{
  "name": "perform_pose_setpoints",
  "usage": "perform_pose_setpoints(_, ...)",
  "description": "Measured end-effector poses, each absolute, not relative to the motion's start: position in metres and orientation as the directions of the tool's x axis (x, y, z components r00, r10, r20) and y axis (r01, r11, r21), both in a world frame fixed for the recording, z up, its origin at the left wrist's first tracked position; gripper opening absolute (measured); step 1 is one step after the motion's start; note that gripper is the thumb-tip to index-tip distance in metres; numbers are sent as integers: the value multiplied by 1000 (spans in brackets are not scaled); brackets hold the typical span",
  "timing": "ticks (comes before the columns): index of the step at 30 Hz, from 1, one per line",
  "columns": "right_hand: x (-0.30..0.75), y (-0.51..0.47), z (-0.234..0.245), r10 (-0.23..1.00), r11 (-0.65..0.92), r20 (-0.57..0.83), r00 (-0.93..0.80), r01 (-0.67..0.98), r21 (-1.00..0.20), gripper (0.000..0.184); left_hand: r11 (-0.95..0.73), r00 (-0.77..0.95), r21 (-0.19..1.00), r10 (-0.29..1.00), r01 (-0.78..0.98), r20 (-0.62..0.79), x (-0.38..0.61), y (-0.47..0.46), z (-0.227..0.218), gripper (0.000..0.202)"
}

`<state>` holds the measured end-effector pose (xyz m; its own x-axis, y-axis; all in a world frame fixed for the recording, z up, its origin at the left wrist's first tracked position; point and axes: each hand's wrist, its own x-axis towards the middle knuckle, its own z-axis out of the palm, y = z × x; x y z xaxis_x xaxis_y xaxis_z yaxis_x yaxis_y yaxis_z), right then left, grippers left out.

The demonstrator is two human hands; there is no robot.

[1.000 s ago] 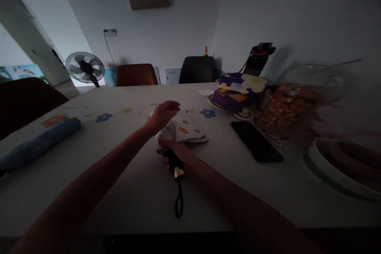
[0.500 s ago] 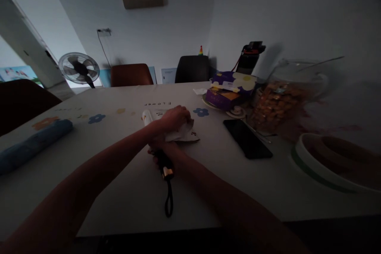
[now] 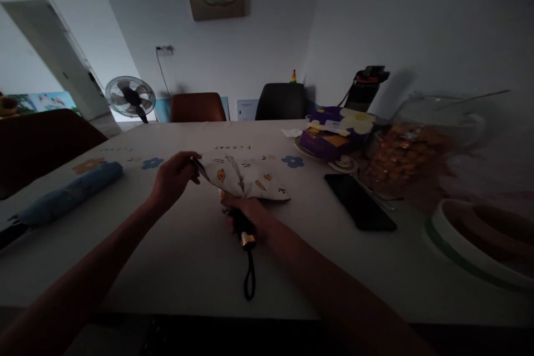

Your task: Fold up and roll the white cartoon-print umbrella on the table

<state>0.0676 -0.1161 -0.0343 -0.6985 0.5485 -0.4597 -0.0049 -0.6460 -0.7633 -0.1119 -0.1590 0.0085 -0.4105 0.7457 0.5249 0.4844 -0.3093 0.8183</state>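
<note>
A white folding umbrella [image 3: 261,178] with small printed figures lies over the middle of the table, its fabric partly loose and fanned out. My right hand [image 3: 246,211] is closed round its base, just above the black handle. That handle ends in a gold band and a black wrist loop, which points toward me. On the left, my left hand [image 3: 177,175] pinches a dark-edged flap of the fabric and holds it out to the side. A second, blue umbrella [image 3: 75,192], rolled up, rests on the table farther left.
To the right lie a black phone [image 3: 359,201], a purple tissue pack [image 3: 340,122] on a plate, a clear jar [image 3: 411,150] of brown pieces and a green-banded bowl [image 3: 454,239]. Behind the white table [image 3: 167,272] stand chairs [image 3: 195,107] and a fan [image 3: 130,97].
My left hand has moved left from on top of the umbrella, drawing a flap of fabric outward. My right hand keeps its hold. The view has shifted slightly left.
</note>
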Motion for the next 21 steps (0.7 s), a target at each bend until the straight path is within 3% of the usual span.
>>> perform_pose_setpoints(5, 72, -116, -30, 558, -621, -446, -700, 5, -784, 13, -313, -510, 893, 738, 323, 443, -123, -179, -13, 5)
perform_pose_setpoints(9, 76, -112, -23, 520, -661, -424, -741, -36, -749, 24, -385, -564, 897, 700, 219, 438, -126, -184, -19, 6)
perform_pose_setpoints(12, 78, -112, -17, 515, -692, -448, -731, -47, -720, 37, -397, -562, 894, 699, 208, 442, -128, -186, -21, 3)
perform_pose_setpoints(15, 78, -113, -14, 555, -654, -526, -644, 53, -755, 35, -384, -546, 892, 706, 239, 451, -129, -188, -22, 6)
perform_pose_setpoints(18, 78, -115, -14, 632, -555, -535, -561, 154, -817, 31, -276, -463, 922, 803, 272, 376, -135, -188, -23, 12)
perform_pose_setpoints(21, 79, -115, -17, 688, -473, -492, -534, 185, -862, 25, -8, -383, 943, 913, 332, 142, -146, -184, -27, 22)
